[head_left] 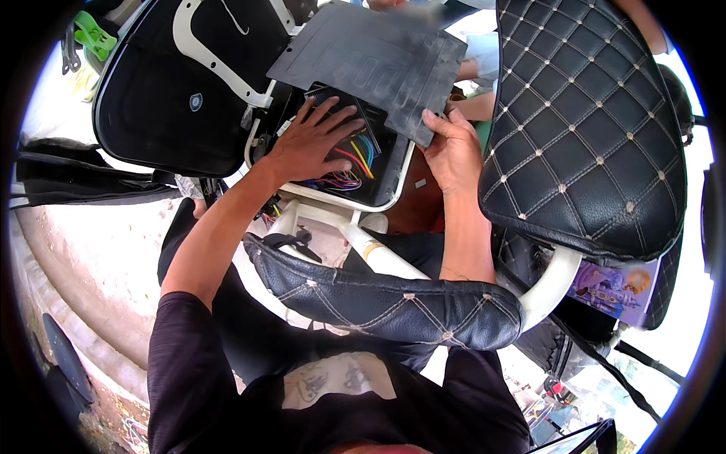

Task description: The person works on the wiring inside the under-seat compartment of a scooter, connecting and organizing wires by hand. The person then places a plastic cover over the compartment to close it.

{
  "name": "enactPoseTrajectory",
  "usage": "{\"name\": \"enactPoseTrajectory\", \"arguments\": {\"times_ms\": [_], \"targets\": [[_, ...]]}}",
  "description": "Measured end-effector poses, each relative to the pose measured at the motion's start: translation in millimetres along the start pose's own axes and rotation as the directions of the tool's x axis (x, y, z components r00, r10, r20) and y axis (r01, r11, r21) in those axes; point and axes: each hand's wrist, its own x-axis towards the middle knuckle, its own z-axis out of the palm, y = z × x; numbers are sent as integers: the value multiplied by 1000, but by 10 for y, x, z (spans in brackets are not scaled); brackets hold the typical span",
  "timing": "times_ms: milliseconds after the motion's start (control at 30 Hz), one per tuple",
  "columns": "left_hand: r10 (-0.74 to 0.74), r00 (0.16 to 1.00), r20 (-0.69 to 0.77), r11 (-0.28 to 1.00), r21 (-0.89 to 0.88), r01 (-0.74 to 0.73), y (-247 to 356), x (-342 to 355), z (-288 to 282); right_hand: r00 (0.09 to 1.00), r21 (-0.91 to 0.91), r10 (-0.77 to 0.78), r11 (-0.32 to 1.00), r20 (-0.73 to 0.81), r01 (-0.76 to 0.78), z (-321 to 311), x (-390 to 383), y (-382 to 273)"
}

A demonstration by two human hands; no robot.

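My left hand [314,144] lies with fingers spread inside an open compartment framed by a white tube [389,204]. Its fingers rest over a black ribbed box [363,117], probably a controller. Red, yellow and blue wires [361,159] run beside the palm, and a tangle of thinner wires sits below. My right hand [454,147] pinches the near right corner of a flat black plastic cover [370,57] between thumb and fingers. The cover is raised at an angle over the compartment's far part and hides what is beneath it.
A black lid or seat base [162,106] with white brackets stands tilted up at left. Quilted black seat [582,129] rises at right; a padded bar [386,303] crosses before me. Another person's arm [478,107] shows behind the cover. Green clips [94,35] hang far left.
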Motion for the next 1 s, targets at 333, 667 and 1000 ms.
{"name": "enactPoseTrajectory", "arguments": {"times_ms": [333,667,1000], "targets": [[-12,990,-141,988,-152,-10,223,-420,-504,996,-143,73,988,59,-64,-130,-144,2],[-682,623,384,-278,-923,264,196,-1327,-746,933,-266,355,907,66,-326,-230,-301,411],[-703,656,274,232,-783,576,24,-1369,-640,920,-870,372,405,-125,-282,-260,-533,656]]}}
